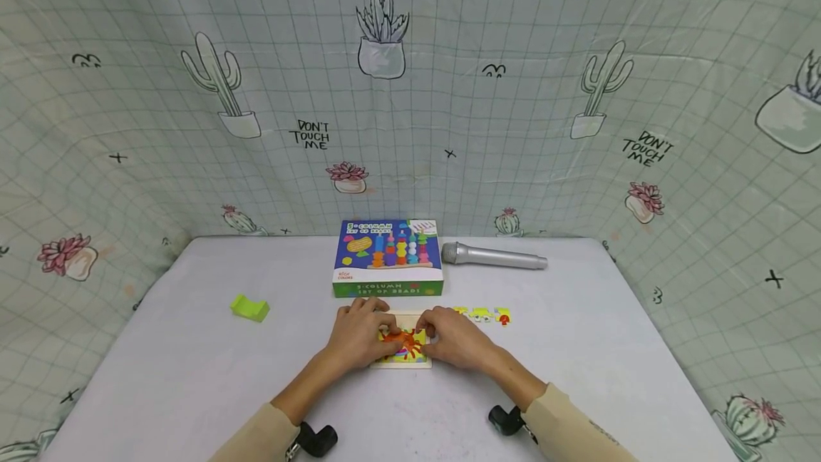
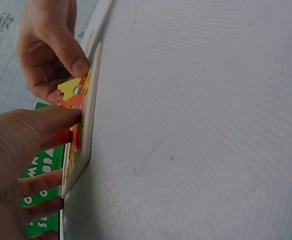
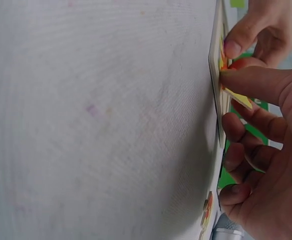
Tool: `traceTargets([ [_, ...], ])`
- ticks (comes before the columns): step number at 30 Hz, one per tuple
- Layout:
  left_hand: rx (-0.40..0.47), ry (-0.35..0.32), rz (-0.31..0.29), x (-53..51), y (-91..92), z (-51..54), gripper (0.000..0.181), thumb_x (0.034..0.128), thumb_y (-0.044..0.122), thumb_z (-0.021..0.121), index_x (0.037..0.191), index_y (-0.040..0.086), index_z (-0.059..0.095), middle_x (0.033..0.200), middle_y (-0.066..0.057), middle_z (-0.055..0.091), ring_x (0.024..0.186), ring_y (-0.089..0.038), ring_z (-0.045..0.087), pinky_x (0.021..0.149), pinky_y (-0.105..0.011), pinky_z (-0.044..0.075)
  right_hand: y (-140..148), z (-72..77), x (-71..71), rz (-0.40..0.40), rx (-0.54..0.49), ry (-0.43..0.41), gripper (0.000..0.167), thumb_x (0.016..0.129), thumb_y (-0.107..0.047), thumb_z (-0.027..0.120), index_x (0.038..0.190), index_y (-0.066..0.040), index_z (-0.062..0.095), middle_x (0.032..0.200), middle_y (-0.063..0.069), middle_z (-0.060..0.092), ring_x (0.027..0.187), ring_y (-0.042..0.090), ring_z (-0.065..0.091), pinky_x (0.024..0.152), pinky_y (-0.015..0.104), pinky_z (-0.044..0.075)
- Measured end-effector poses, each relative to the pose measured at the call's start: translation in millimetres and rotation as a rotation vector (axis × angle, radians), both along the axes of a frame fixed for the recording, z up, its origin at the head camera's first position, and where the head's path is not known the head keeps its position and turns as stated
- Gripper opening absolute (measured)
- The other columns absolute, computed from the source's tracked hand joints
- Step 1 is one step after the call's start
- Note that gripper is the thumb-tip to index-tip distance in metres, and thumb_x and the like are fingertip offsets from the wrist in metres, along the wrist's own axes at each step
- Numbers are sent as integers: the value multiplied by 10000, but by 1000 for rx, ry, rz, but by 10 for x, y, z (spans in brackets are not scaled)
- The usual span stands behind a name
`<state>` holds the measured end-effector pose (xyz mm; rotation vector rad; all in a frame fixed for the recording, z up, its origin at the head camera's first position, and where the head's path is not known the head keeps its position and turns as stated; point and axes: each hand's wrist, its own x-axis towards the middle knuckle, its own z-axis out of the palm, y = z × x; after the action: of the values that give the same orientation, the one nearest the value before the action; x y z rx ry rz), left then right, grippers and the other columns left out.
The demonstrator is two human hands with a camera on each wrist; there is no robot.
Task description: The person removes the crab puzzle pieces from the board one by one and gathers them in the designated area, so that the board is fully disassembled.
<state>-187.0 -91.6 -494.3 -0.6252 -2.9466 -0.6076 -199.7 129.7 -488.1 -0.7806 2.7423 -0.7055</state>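
Observation:
A small jigsaw puzzle board (image 1: 400, 365) with a pale frame lies in front of me, showing a red-orange figure on yellow. My right hand (image 1: 458, 337) is at its right side, pinching a yellow puzzle piece (image 3: 239, 98) between thumb and index finger. That piece is tilted up from the board, its lower edge near the thumb. On the left side, my left hand (image 1: 361, 334) touches the puzzle with thumb and index finger, the other fingers stretched along the far edge. Fingers cover much of the picture.
Behind the board stands a bead-set box (image 1: 388, 289). A silver microphone (image 1: 497, 256) lies to its right. Several loose puzzle pieces (image 1: 481, 314) sit just right of my right hand. A lime-green block (image 1: 250, 308) lies to the left on the white table (image 1: 173, 376).

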Motion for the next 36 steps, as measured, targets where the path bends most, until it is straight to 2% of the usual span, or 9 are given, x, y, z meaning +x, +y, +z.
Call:
traceTargets([
  [6,-4,-3,0,-5,-10,-14,189,798,458,822,840,282,769,1210,-46,638,1116,-303,529,908,-597,418,8,13,-24,-6,-38,-18,218,847,-221,783,1018,-132,683,836,-34,568,745,116,497,681,284,422],
  [14,1,8,-3,7,-5,-29,193,802,466,817,839,283,765,1200,-44,637,1119,-310,533,895,-594,420,33,16,-44,-17,-104,-18,51,921,-198,702,945,-156,688,808,-101,583,742,85,534,687,276,449],
  [20,7,9,2,-2,-7,-37,181,800,454,821,816,288,752,1210,-47,635,1121,-307,527,903,-592,417,53,37,-52,-18,-179,-87,52,964,-186,659,926,-165,688,823,-112,618,762,81,561,699,276,472],
  [25,7,11,3,-4,-10,-37,177,798,452,822,817,290,753,1211,-47,634,1121,-306,523,902,-597,416,87,83,-51,-21,-216,-101,52,971,-179,651,951,-195,696,827,-112,633,757,82,577,679,273,478],
  [36,11,-6,10,5,-6,-26,188,800,467,818,847,290,772,1221,-41,634,1149,-315,521,917,-598,415,437,122,-78,-97,-244,-114,38,963,-203,668,953,-200,705,831,-86,639,758,113,570,658,265,473],
])
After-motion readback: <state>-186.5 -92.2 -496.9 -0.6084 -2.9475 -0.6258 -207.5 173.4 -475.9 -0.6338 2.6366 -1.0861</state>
